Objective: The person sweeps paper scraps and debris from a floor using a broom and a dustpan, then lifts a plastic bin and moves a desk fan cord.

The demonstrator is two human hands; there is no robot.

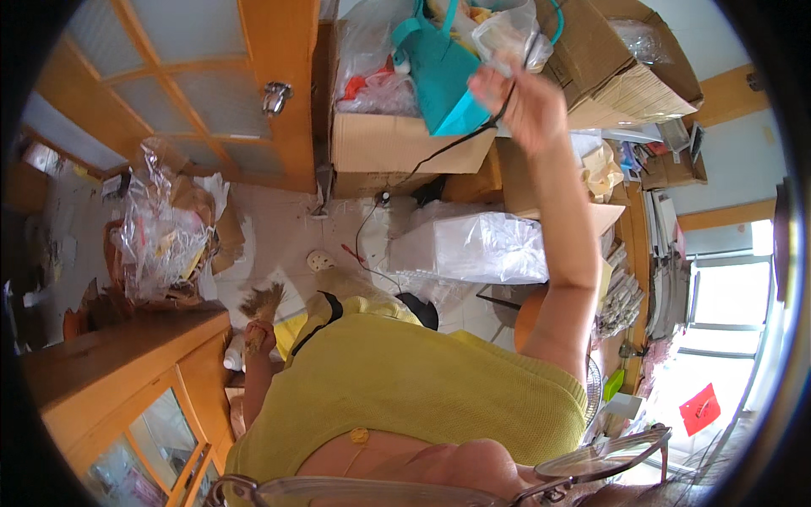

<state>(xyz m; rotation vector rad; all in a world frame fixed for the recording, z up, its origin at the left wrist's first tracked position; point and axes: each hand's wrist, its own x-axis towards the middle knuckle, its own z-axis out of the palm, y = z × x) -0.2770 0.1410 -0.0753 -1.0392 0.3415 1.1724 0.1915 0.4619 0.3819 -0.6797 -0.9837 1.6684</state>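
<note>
My left hand (258, 336) is low at the left, closed around the stem end of a small straw whisk broom (265, 301), bristles pointing away from me. My raised right hand (529, 108) is blurred and grips a black cord (453, 149). From that hand the cord slants down past a cardboard box (405, 142) towards a small black-and-white piece (385, 196) near the floor. Behind the hand, a teal bag (440, 76) leans out of the box among clear plastic bags. A thin dark wire (357, 236) runs on across the tiles.
A wooden glazed door (291, 139) stands at the upper left. Below it, plastic and paper waste (165, 234) is heaped. A plastic-wrapped box (481, 247) lies ahead of me. A wooden cabinet (127, 393) is close on my left, and shelves with stacked papers (624, 298) line the right.
</note>
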